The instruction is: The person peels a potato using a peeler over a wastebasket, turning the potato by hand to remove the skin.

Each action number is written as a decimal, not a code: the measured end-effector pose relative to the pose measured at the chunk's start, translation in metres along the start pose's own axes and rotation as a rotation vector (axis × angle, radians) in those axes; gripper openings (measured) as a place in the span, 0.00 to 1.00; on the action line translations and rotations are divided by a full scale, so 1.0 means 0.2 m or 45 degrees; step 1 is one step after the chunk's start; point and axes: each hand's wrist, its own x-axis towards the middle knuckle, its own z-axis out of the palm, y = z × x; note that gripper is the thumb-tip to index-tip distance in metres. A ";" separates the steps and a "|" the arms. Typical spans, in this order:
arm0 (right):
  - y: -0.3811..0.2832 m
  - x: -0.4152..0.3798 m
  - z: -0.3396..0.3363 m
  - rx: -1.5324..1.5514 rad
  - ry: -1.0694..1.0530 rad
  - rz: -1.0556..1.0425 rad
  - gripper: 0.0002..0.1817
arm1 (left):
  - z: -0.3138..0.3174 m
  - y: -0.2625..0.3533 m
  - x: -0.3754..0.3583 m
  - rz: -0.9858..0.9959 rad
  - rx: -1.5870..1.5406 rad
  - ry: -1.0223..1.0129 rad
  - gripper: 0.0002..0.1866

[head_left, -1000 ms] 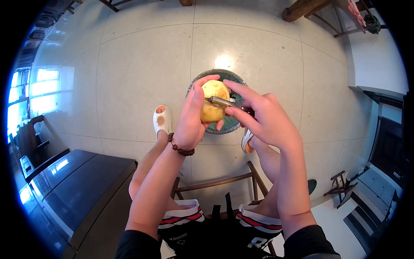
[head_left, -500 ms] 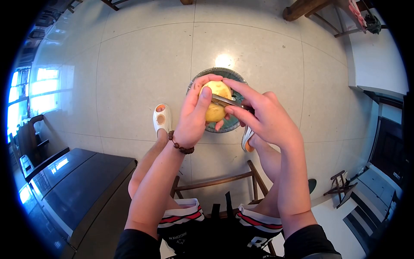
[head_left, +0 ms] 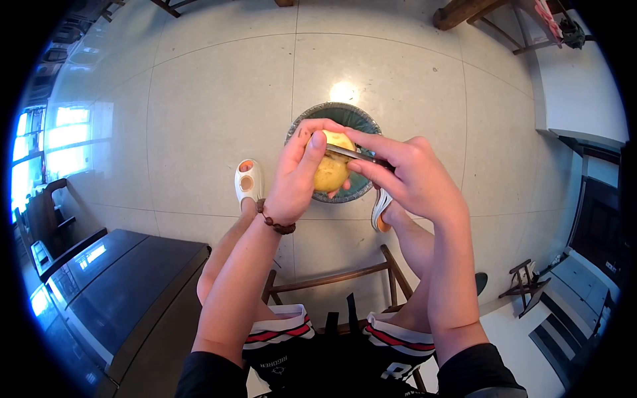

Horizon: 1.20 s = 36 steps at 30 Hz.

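Note:
A round yellow potato or fruit [head_left: 330, 176], partly pale and peeled at its top, is gripped by my left hand [head_left: 300, 174], which wraps its left side with the thumb on top. My right hand [head_left: 406, 174] is closed on the dark handle of a peeler [head_left: 355, 155], whose metal blade lies across the yellow item. My right fingertips are close to the item's upper right side. Below both hands, a round bin [head_left: 363, 119] with a greenish liner stands on the floor.
My feet in white shoes [head_left: 249, 178] stand either side of the bin. A wooden stool's rail [head_left: 332, 279] is between my legs. A dark glossy cabinet [head_left: 139, 285] is at the lower left. Wooden furniture legs [head_left: 458, 14] stand at the top right.
The yellow item has tilted slightly in my left hand, showing more of its lower part. My right hand and the peeler have shifted slightly right and down.

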 end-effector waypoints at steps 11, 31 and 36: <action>0.01 -0.01 -0.05 -0.023 0.028 -0.044 0.13 | 0.00 0.04 -0.01 -0.145 0.052 -0.102 0.26; 0.04 -0.04 -0.16 -0.159 0.014 0.101 0.17 | -0.01 0.04 -0.01 -0.270 0.030 -0.048 0.21; 0.03 -0.02 -0.16 -0.377 0.018 0.199 0.25 | -0.02 0.05 0.00 -0.221 0.059 0.015 0.24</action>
